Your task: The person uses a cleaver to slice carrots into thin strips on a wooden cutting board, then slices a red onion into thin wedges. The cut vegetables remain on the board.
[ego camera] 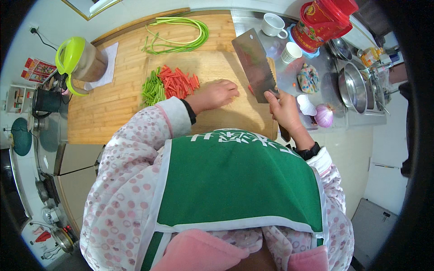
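Note:
My right hand [284, 110] grips a cleaver [254, 64] by its handle at the right side of the wooden cutting board [210, 122]. The broad blade points away from me, and a small red piece [250, 89] shows at its left edge. My left hand [218, 93] rests palm down on the board, with some pale yellowish bits by its fingertips; what lies beneath the fingers is hidden. Left of that hand are a pile of red strips [178, 83], perhaps carrot, and cut green stalks [153, 88]. Long green stalks [200, 34] lie coiled behind the board.
A lidded pitcher [90, 62] stands at the left. On the steel counter at right are a white mug [273, 24], a paper cup [291, 53], a red bucket [308, 34], a crumpled patterned cloth or bag [308, 78], a purple onion [324, 116] and a steel bowl [352, 87].

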`<state>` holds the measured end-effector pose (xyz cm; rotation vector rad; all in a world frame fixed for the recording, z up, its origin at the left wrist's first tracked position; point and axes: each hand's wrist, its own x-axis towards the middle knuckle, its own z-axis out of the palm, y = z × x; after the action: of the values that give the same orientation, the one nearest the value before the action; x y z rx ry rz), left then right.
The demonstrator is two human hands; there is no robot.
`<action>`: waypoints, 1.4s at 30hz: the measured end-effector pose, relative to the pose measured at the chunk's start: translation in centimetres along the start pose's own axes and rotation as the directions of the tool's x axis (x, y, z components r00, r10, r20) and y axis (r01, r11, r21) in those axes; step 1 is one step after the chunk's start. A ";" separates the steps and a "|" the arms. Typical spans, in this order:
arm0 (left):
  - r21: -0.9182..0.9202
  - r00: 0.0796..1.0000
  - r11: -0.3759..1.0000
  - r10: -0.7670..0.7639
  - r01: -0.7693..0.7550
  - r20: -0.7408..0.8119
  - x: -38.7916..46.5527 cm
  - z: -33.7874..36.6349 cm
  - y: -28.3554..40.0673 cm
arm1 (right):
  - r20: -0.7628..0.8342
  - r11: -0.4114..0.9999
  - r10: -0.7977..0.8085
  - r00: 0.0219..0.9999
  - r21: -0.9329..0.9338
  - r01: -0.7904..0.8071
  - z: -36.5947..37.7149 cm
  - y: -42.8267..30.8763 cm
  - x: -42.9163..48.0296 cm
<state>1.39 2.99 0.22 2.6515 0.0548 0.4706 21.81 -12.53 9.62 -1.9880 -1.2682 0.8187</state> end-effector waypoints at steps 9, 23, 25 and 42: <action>0.291 0.930 0.950 -0.207 0.116 0.305 -5.3 -8.4 -3.1 | -0.075 0.995 0.027 0.997 0.102 -0.019 -1.7 1.2 0.0; 0.395 0.944 0.896 0.074 -0.205 0.322 11.1 0.0 -1.4 | -0.103 0.966 0.152 0.983 0.226 -0.126 -3.8 0.3 -1.2; 0.367 0.970 0.919 0.061 -0.146 0.234 10.8 -0.7 -1.3 | -0.101 0.957 0.169 0.980 0.256 -0.139 -3.7 0.7 -1.3; 0.163 0.997 0.986 -0.008 0.022 -0.081 -1.2 -1.2 -0.9 | 0.161 0.983 -0.020 0.987 -0.175 0.049 1.6 1.1 1.1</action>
<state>-0.11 4.15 0.52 2.7892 0.1437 0.5904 21.56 -11.61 7.58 -2.0673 -1.5108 0.8881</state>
